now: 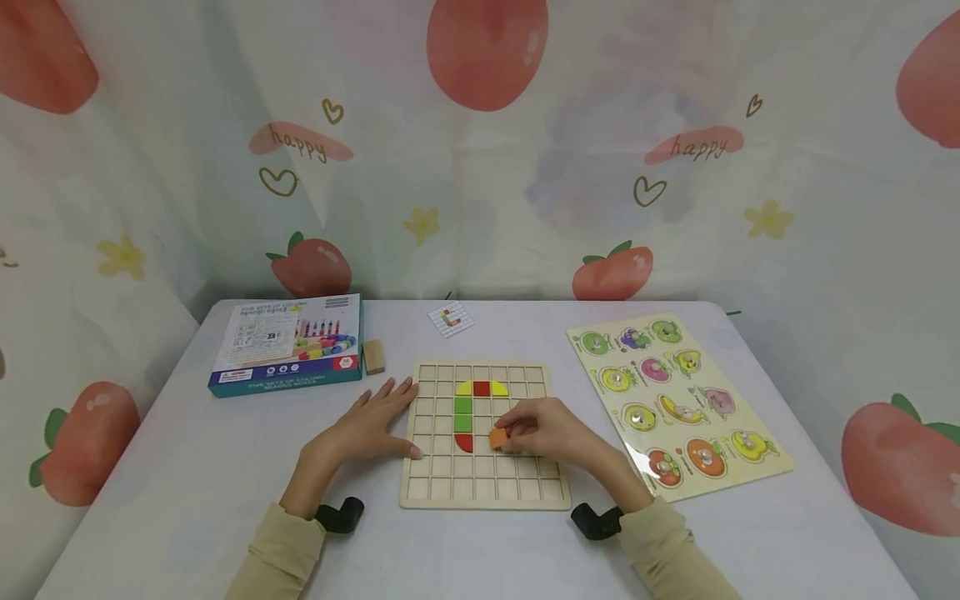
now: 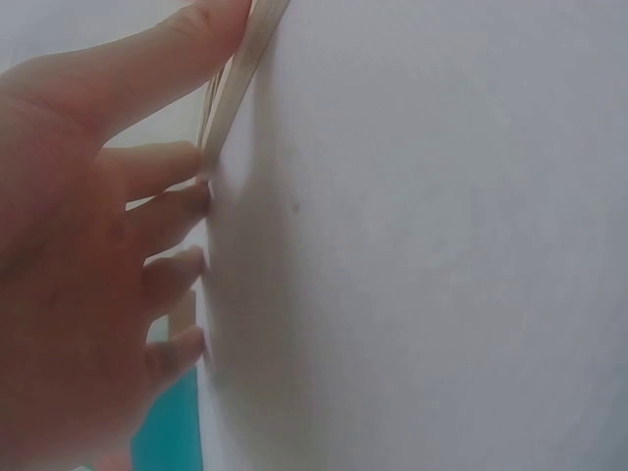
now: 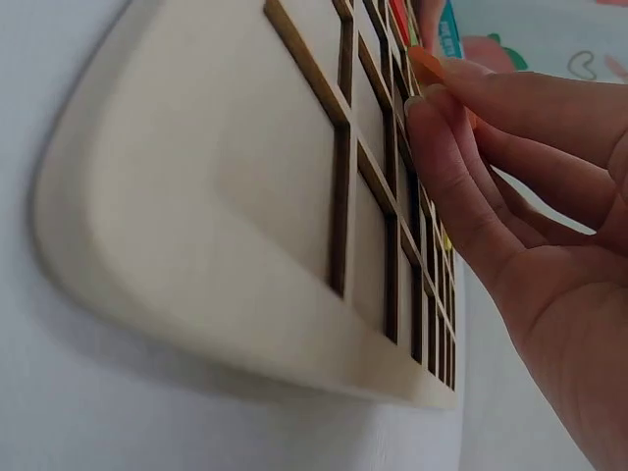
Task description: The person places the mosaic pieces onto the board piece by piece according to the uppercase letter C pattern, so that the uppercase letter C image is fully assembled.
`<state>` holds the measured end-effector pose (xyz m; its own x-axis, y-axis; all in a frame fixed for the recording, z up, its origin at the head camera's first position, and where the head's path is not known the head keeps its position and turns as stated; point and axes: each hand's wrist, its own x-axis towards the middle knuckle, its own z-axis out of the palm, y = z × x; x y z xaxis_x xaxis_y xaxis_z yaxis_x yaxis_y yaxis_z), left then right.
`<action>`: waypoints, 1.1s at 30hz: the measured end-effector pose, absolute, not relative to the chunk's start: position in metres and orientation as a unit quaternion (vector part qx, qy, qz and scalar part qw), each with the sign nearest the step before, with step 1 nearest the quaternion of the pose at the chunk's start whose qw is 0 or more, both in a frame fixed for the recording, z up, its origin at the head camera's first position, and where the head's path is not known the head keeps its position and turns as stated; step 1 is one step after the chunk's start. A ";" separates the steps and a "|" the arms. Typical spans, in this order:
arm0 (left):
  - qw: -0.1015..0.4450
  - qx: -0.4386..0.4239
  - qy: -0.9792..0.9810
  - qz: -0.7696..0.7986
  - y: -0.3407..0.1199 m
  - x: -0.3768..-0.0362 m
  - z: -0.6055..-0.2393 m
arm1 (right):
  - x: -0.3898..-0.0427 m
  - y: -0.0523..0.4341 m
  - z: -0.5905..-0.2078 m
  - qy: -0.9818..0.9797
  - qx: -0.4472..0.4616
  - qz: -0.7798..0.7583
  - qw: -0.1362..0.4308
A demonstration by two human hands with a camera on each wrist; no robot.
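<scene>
A wooden grid board [image 1: 442,493] lies on the white table in the head view. Set in its squares are a red square [image 1: 482,388], two yellow quarter-round pieces [image 1: 499,388], two green squares [image 1: 463,414] and a red quarter-round piece [image 1: 465,442]. My right hand [image 1: 551,429] pinches an orange square tile [image 1: 498,437] between thumb and fingers, close over the board right of the red quarter-round. My left hand [image 1: 371,425] lies with fingers spread at the board's left edge, thumb and fingertips at the rim.
At the back left is a boxed toy set [image 1: 288,346] beside a small wooden block [image 1: 373,357]. A pattern card [image 1: 451,318] lies behind the board. On the right lies a fruit knob puzzle [image 1: 678,404]. A printed curtain [image 1: 480,167] hangs behind the table.
</scene>
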<state>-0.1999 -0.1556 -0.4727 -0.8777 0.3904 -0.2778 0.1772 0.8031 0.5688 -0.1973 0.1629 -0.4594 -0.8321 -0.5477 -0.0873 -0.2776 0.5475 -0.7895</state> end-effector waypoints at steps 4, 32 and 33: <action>0.193 0.152 0.929 0.275 -0.155 -0.200 -0.473 | -0.198 0.159 -0.461 0.864 -0.251 -0.405 0.165; 0.192 0.150 0.931 0.272 -0.155 -0.199 -0.473 | -0.194 0.140 -0.459 0.880 -0.286 -0.345 0.156; 0.192 0.151 0.931 0.272 -0.155 -0.199 -0.473 | -0.193 0.142 -0.459 0.879 -0.287 -0.347 0.155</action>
<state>-0.1985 -0.1550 -0.4732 -0.8806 0.3853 -0.2758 0.1760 0.8064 0.5646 -0.1933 0.1420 -0.4592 -0.7877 -0.6117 -0.0732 -0.3969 0.5948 -0.6990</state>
